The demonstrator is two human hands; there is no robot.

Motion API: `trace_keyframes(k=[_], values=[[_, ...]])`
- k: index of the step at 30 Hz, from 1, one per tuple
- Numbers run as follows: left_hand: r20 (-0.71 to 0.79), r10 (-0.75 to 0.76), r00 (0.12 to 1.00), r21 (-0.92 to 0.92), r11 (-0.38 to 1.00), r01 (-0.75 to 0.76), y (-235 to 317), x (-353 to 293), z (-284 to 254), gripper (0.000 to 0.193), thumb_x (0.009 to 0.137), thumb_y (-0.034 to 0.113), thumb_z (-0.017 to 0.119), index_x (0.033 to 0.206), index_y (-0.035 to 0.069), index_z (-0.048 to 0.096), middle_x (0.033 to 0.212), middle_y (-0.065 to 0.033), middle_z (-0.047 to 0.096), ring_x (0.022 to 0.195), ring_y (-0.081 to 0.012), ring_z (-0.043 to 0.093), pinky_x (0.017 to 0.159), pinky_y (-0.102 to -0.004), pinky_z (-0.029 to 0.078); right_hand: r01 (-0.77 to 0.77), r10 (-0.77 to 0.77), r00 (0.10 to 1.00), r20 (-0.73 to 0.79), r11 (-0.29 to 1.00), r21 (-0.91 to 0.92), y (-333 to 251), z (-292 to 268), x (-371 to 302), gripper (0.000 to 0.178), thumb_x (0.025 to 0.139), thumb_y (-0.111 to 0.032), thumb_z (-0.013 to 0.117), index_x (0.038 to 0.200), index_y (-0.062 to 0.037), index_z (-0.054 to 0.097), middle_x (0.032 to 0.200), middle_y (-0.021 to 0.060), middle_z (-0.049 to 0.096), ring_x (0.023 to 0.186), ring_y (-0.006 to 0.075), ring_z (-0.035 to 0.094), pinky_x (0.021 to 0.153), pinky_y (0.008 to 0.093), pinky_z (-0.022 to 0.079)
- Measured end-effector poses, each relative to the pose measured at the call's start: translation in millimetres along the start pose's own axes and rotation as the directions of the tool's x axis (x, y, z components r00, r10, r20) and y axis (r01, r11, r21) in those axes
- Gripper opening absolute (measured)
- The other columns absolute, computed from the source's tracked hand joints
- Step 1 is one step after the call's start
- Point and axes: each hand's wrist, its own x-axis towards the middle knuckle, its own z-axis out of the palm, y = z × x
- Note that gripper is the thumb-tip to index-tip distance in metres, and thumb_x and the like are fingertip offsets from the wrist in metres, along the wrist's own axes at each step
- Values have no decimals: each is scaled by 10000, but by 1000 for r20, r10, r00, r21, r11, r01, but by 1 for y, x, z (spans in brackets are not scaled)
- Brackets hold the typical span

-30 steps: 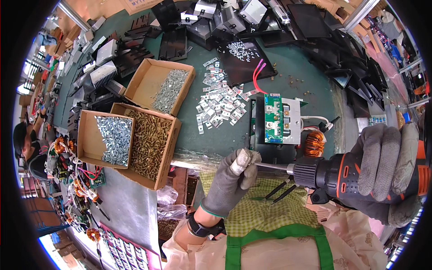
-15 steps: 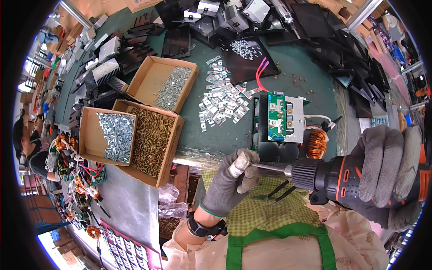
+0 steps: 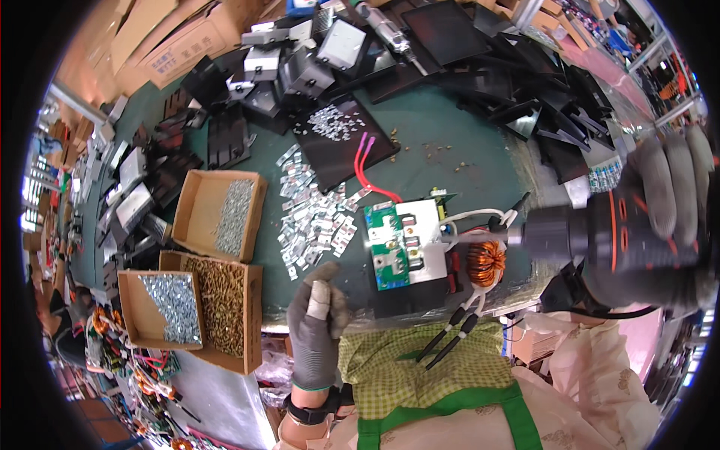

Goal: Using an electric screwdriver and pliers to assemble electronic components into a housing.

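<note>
My right hand (image 3: 667, 202), in a grey glove, is wrapped round a black and orange cordless drill (image 3: 611, 232) that points left; its chuck end is blurred. The drill's front is close to a copper-wound ring coil (image 3: 486, 264) on an assembly with a green circuit board (image 3: 388, 246) and pale metal block. Two red wires (image 3: 360, 166) rise from its back. My left hand (image 3: 319, 315), also gloved, is at the bench's near edge, left of the assembly, its fingers curled together; anything between them is too small to make out. A pile of small metal clips (image 3: 319, 225) lies just beyond it.
At left stand cardboard boxes holding silver screws (image 3: 236, 217), brass-coloured screws (image 3: 225, 307) and bluish metal parts (image 3: 169, 304). A black plate (image 3: 375, 150) bears small fasteners. Black panels (image 3: 517, 97) and heat sinks (image 3: 341, 45) crowd the far side, with another power tool (image 3: 386, 30) among them.
The view has shifted, moving the bench leftward and down. My left hand has left the drill's bit and moved left toward the clips. The drill has moved right, beside the assembly.
</note>
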Motion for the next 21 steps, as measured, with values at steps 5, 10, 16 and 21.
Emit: trace_keyframes(k=[5,10,16,21], values=[[43,30,999,152,988,-36,-5,37,13,585,913,412,538,1233,-73,478,628,47,374,493,-30,335,415,-192,239,218,-235,970,-54,951,-219,41,-54,1,455,863,-259,562,1199,3,401,942,80,489,717,149,478,598,311,437],[38,10,999,204,979,-17,-4,58,31,694,895,545,493,1218,-69,496,603,76,355,461,-6,305,398,-183,198,255,-289,949,-124,937,-237,93,-70,0,390,894,-300,538,1097,17,437,906,78,492,675,146,507,604,310,466],[28,-41,999,190,981,35,-9,74,37,694,906,590,412,1117,-56,553,881,-79,624,724,-111,570,642,-240,464,-171,146,950,-276,983,-69,97,-82,7,383,834,-369,646,915,-31,484,808,42,516,634,148,524,609,303,480],[1,8,1000,224,975,-8,-13,74,39,635,882,554,502,1048,-55,566,927,-101,614,835,-147,575,745,-271,468,-234,239,926,-293,971,50,96,-88,10,428,717,-289,782,899,-30,494,687,56,534,581,176,557,549,313,507]])
